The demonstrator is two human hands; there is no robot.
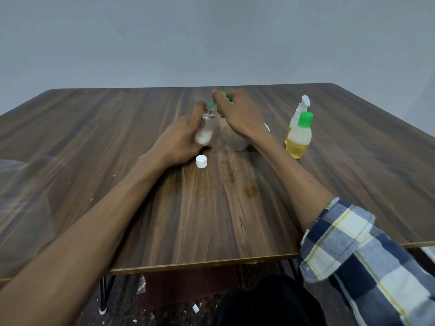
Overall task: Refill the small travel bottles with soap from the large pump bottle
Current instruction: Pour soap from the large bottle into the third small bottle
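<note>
My left hand grips a small clear travel bottle, tilted, with white foamy soap in its lower part. My right hand presses down on the green pump head of the large pump bottle, whose clear body is mostly hidden under my hand and wrist. The green spout points into the small bottle's open neck. A white screw cap lies on the table just in front of my left hand.
At the right of the wooden table stand a small bottle with yellow liquid and a green cap and, behind it, a bottle with a white spray top. The table's near edge runs close to my body.
</note>
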